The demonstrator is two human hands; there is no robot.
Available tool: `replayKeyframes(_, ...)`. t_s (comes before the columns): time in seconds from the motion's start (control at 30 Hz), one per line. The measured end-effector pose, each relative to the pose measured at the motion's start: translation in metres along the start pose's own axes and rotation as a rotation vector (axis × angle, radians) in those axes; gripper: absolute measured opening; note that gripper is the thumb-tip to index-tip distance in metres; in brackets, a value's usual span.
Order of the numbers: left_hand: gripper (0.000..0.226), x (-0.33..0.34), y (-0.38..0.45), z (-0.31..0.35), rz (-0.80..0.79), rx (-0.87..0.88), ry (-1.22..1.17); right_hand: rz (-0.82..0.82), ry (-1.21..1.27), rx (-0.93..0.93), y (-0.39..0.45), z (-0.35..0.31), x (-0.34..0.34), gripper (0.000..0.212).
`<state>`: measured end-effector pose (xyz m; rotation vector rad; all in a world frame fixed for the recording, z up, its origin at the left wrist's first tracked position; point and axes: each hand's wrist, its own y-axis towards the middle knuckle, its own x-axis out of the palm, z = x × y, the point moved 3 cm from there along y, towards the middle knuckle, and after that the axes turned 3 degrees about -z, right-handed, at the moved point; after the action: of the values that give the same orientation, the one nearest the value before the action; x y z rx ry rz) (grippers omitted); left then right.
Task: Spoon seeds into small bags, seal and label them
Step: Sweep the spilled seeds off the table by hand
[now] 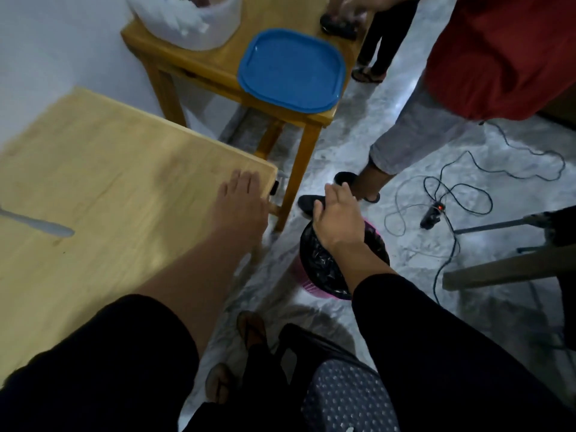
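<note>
My left hand (241, 199) lies flat with straight fingers on the right corner of the light wooden table (103, 182). My right hand (336, 213) hovers open above a pink waste bin (307, 283) lined with a black bag, holding nothing. A pale plastic spoon (40, 225) lies on the table at the far left, blurred. On a small wooden side table (224, 67) behind sit a blue container lid (293, 70) and a white plastic bag (184, 18) with something inside. No seeds or small bags show.
A person in a red top and grey trousers (436, 126) stands close on the right, feet beside the bin. A power strip (431, 215) with tangled cables lies on the grey floor. Another person's feet are at the top. My legs and a dotted stool (346, 397) are below.
</note>
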<state>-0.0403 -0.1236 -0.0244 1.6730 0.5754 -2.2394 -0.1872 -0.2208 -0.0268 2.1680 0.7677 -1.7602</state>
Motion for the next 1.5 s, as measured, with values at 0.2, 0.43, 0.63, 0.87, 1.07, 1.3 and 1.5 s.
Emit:
replayKeyframes(0.2, 0.055, -0.060, -0.031, -0.039, 0.119, -0.116, -0.001, 0.051, 0.002, -0.219, -0.002, -0.089, -0.036, 0.051)
replayKeyframes(0.43, 0.053, -0.119, -0.086, -0.124, 0.284, -0.308, -0.003, 0.092, 0.022, -0.463, -0.025, -0.202, -0.033, 0.047)
replayKeyframes(0.63, 0.052, -0.122, -0.156, -0.210, 0.325, -0.596, -0.049, -0.044, 0.074, -0.761, -0.047, -0.303, -0.002, 0.050)
replayKeyframes(0.87, 0.055, -0.078, -0.244, -0.258, 0.354, -0.835, -0.201, -0.308, 0.242, -0.928, -0.077, -0.386, 0.060, 0.050)
replayKeyframes(1.07, 0.054, -0.028, -0.270, -0.265, 0.396, -0.901, -0.278, -0.472, 0.469, -0.896, -0.086, -0.425, 0.097, 0.056)
replayKeyframes(1.3, 0.058, 0.004, -0.270, -0.268, 0.342, -1.028, -0.255, -0.496, 0.545, -0.828, -0.076, -0.439, 0.119, 0.047)
replayKeyframes(1.5, 0.069, 0.006, -0.268, -0.273, 0.297, -1.015, -0.223, -0.450, 0.721, -0.745, -0.077, -0.435, 0.123, 0.017)
